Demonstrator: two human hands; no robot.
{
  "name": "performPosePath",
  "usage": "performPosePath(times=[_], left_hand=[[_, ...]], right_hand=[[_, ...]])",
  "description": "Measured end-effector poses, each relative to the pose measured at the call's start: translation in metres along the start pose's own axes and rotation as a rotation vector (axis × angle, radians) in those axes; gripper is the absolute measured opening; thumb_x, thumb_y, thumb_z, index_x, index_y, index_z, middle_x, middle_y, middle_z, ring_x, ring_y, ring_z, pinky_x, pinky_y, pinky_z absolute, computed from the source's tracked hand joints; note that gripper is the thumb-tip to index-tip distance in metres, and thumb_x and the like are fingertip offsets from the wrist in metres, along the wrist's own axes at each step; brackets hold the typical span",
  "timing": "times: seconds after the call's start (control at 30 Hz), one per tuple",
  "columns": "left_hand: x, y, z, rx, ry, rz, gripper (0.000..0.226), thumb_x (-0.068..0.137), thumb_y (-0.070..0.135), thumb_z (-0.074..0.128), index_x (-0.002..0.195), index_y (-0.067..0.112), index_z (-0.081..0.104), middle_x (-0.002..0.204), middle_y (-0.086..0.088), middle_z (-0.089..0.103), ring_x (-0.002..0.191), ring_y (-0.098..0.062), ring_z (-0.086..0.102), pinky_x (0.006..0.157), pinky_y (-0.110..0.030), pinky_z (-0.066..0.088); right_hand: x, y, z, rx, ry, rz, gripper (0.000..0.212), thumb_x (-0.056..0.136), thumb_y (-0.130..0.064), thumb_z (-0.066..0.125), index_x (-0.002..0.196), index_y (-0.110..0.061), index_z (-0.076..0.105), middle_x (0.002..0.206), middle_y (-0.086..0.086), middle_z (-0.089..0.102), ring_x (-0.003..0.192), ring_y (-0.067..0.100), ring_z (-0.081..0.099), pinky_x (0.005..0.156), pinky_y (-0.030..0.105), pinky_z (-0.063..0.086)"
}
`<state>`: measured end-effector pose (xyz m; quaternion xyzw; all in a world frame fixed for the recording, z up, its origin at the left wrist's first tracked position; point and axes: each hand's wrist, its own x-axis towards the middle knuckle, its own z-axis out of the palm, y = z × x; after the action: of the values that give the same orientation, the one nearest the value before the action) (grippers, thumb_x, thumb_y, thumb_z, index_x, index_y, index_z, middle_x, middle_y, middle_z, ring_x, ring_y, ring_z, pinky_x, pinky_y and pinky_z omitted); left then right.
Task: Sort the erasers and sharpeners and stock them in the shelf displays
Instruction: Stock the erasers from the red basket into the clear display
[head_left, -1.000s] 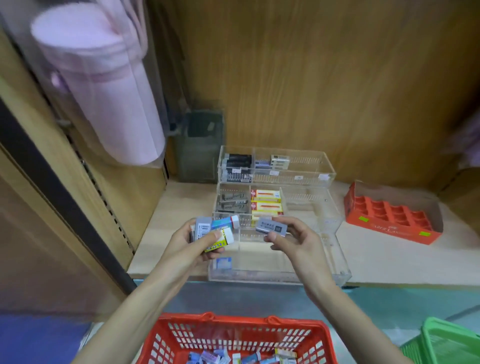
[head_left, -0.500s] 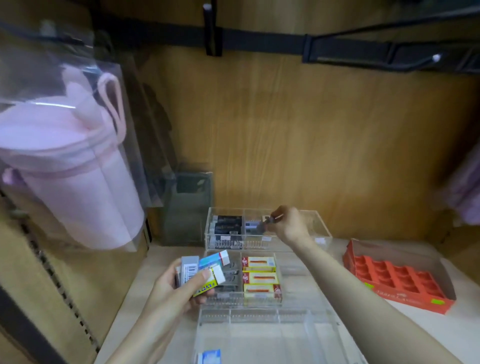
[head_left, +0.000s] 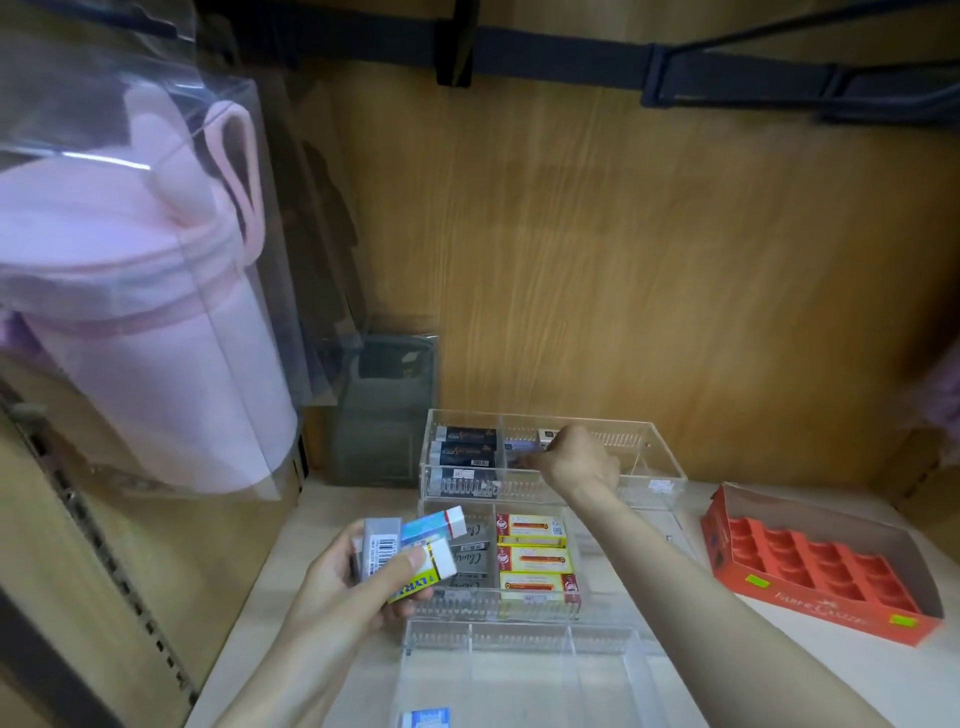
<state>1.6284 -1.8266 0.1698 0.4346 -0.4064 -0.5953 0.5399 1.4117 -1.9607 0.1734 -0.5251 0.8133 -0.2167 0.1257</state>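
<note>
**Erasers, three, fanned.** Held in the left grip (head_left: 353, 582) above the front left of the shelf (head_left: 311, 519), just left of the middle acrylic tray (head_left: 571, 613).
- Grey eraser (head_left: 379, 545): long axis is set away from the person, with the barcode face shown.
- Blue-sleeved eraser (head_left: 434, 525): long axis is slanted from lower left to upper right, with the bare white end pointed right.
- Yellow-sleeved eraser (head_left: 426, 571): set on a like slant, white end pointed to the upper right, pinned under the thumb.
- The left grip is clamped around all three.

**Right grip** (head_left: 576, 460). Reached into the middle compartment of the back acrylic tray (head_left: 665, 452), fingers curled downward. A small grey item is seen at the fingertips. Whether it is pinched cannot be told.

**Stock in trays.**
- Black-sleeved erasers (head_left: 465, 452) are laid crosswise in the back tray's left compartment.
- Yellow-and-red boxes (head_left: 535, 558) are stacked crosswise in the middle tray, with grey erasers (head_left: 467, 551) beside them on the left.
- A blue-and-white eraser (head_left: 426, 719) is laid in the front acrylic tray (head_left: 519, 636).

**Surroundings.**
- A red cardboard display box (head_left: 810, 566) is set at the right of the shelf.
- A pink bottle (head_left: 130, 338) in clear packaging is seen at the left.
- A grey packaged item (head_left: 384, 410) is stood against the wooden back panel (head_left: 623, 260).
</note>
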Motion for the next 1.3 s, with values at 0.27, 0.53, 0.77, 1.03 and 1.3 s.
performPosePath(times=[0.27, 0.53, 0.77, 1.03, 1.3], left_hand=[[0.001, -0.003, 0.0, -0.002, 0.016, -0.043, 0.033, 0.072, 0.001, 0.077, 0.1, 0.002, 0.06, 0.08, -0.013, 0.071, 0.057, -0.02, 0.064, 0.045, -0.022, 0.048], [-0.002, -0.006, 0.002, -0.005, 0.003, -0.038, 0.016, 0.084, -0.001, 0.061, 0.1, 0.003, 0.06, 0.083, -0.012, 0.071, 0.06, -0.02, 0.065, 0.048, -0.02, 0.049], [-0.006, -0.001, 0.007, 0.018, -0.021, -0.027, 0.016, 0.084, -0.001, 0.062, 0.098, 0.007, 0.06, 0.085, -0.009, 0.072, 0.06, -0.016, 0.064, 0.047, -0.019, 0.045], [-0.015, 0.002, 0.015, 0.014, -0.089, -0.072, 0.017, 0.086, 0.001, 0.061, 0.101, 0.008, 0.06, 0.082, -0.007, 0.07, 0.058, -0.014, 0.063, 0.048, -0.018, 0.045], [-0.02, 0.001, 0.012, 0.044, -0.086, -0.117, 0.017, 0.086, 0.0, 0.061, 0.097, 0.012, 0.059, 0.087, -0.01, 0.069, 0.06, -0.016, 0.065, 0.05, -0.019, 0.047]], right_hand=[[0.011, -0.002, -0.005, -0.037, -0.122, 0.049, 0.041, 0.078, -0.053, 0.07, 0.068, -0.021, 0.045, 0.08, 0.0, 0.058, 0.079, 0.022, 0.054, 0.08, 0.035, 0.034], [0.006, 0.0, -0.018, 0.046, -0.155, 0.031, 0.047, 0.07, -0.062, 0.07, 0.074, -0.016, 0.061, 0.073, 0.002, 0.063, 0.079, 0.027, 0.058, 0.078, 0.034, 0.038], [-0.08, 0.018, -0.037, 0.487, 0.006, -0.418, 0.015, 0.093, -0.02, 0.055, 0.084, -0.017, 0.067, 0.078, 0.002, 0.066, 0.074, 0.015, 0.057, 0.066, 0.029, 0.041], [-0.148, 0.015, -0.021, 0.955, -0.556, -0.329, 0.013, 0.09, -0.013, 0.058, 0.101, -0.007, 0.064, 0.082, 0.007, 0.063, 0.068, 0.011, 0.059, 0.06, 0.019, 0.045], [-0.151, 0.02, -0.027, 1.231, -0.487, -0.053, 0.021, 0.093, -0.019, 0.054, 0.086, -0.003, 0.065, 0.071, 0.011, 0.065, 0.057, 0.011, 0.058, 0.054, 0.018, 0.046]])
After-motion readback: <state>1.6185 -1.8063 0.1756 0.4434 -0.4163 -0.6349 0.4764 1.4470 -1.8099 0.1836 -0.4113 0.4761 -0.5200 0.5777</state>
